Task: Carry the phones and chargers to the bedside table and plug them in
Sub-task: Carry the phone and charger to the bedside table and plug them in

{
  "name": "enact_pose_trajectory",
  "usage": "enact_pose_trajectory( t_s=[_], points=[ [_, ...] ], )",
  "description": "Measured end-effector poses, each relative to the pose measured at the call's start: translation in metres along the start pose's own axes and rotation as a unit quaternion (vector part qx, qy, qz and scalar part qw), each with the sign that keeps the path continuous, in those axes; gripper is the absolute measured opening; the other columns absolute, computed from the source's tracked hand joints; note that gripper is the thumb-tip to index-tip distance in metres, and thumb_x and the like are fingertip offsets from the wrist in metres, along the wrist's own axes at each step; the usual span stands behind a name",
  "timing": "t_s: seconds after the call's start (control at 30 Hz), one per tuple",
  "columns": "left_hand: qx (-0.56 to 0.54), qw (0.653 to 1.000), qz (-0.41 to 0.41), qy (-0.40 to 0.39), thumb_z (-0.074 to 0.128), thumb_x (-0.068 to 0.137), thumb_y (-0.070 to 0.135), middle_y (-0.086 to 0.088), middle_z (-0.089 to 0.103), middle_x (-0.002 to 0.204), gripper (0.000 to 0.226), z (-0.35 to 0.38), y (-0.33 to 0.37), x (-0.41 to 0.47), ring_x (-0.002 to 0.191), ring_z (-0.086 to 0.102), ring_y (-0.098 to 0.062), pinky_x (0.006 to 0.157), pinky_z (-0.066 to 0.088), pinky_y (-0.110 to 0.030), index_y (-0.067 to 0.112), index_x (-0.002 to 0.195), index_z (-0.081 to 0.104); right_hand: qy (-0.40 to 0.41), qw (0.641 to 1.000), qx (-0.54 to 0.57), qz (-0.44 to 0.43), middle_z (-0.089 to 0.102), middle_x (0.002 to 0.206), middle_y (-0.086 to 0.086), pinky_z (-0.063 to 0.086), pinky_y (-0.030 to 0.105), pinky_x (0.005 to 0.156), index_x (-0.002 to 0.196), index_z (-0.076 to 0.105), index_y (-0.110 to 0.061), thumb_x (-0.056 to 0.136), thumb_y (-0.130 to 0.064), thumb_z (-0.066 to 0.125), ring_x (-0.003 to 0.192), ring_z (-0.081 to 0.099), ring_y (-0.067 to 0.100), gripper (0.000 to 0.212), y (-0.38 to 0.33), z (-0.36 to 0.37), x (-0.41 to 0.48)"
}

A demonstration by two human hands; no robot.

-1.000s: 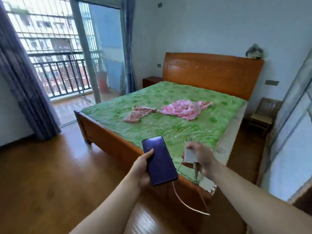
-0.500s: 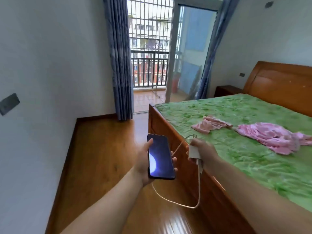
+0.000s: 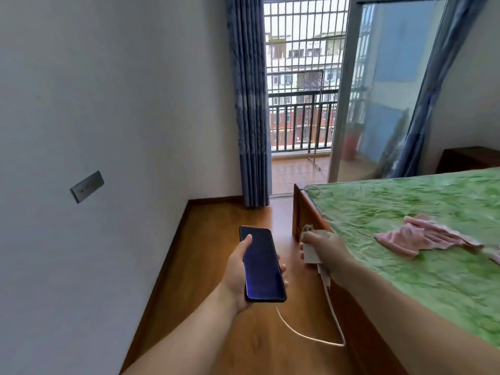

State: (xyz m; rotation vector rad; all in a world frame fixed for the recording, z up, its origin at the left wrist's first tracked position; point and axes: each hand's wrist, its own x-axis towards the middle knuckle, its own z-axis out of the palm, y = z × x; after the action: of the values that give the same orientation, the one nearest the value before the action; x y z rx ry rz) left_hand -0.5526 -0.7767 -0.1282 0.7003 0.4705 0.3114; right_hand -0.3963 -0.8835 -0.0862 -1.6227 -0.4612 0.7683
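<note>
My left hand holds a dark phone face up, its screen off, over the wooden floor. My right hand is closed around a white charger block beside the bed's foot corner. A white cable hangs from the charger in a loop and runs back under the phone. The dark wooden bedside table stands far off at the right, beyond the bed and next to the glass door.
A bed with a green cover and wooden footboard fills the right side, pink clothes lying on it. A floor strip runs between bed and left wall toward blue curtains and the open balcony door.
The view has swung left and moved forward along the foot of the bed. The headboard has left the frame. Both hands keep the same hold on phone and charger.
</note>
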Motion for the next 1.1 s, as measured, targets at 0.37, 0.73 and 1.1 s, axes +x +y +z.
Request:
enact_pose_trajectory(
  t_s=[0.37, 0.73, 1.1],
  points=[
    [0.034, 0.998, 0.044, 0.016, 0.053, 0.081, 0.062, -0.016, 0.071, 0.090, 0.063, -0.005, 0.073, 0.107, 0.082, 0.069, -0.033, 0.078, 0.056, -0.048, 0.005, 0.099, 0.070, -0.038, 0.998, -0.037, -0.015, 0.066, 0.083, 0.012, 0.050, 0.027, 0.049, 0.087, 0.060, -0.014, 0.084, -0.025, 0.067, 0.068, 0.063, 0.021, 0.013, -0.040, 0.002, 0.125],
    [0.026, 0.998, 0.050, 0.009, 0.045, 0.084, 0.067, -0.014, 0.073, 0.090, 0.068, -0.063, 0.202, 0.316, 0.079, 0.071, -0.031, 0.075, 0.059, -0.046, 0.009, 0.087, 0.080, 0.001, 1.000, 0.014, -0.013, 0.067, 0.085, 0.017, 0.056, 0.030, 0.049, 0.089, 0.062, -0.011, 0.080, -0.020, 0.067, 0.075, 0.070, 0.030, 0.013, -0.072, 0.067, 0.378],
    [0.033, 0.999, 0.010, 0.021, 0.042, 0.085, 0.067, -0.016, 0.064, 0.106, 0.071, -0.103, 0.406, 0.530, 0.090, 0.064, -0.032, 0.073, 0.057, -0.046, 0.008, 0.120, 0.056, 0.026, 1.000, -0.012, -0.004, 0.064, 0.093, 0.021, 0.060, 0.036, 0.055, 0.088, 0.061, -0.010, 0.081, -0.018, 0.067, 0.080, 0.066, 0.032, 0.013, -0.168, 0.148, 0.635]
  ],
)
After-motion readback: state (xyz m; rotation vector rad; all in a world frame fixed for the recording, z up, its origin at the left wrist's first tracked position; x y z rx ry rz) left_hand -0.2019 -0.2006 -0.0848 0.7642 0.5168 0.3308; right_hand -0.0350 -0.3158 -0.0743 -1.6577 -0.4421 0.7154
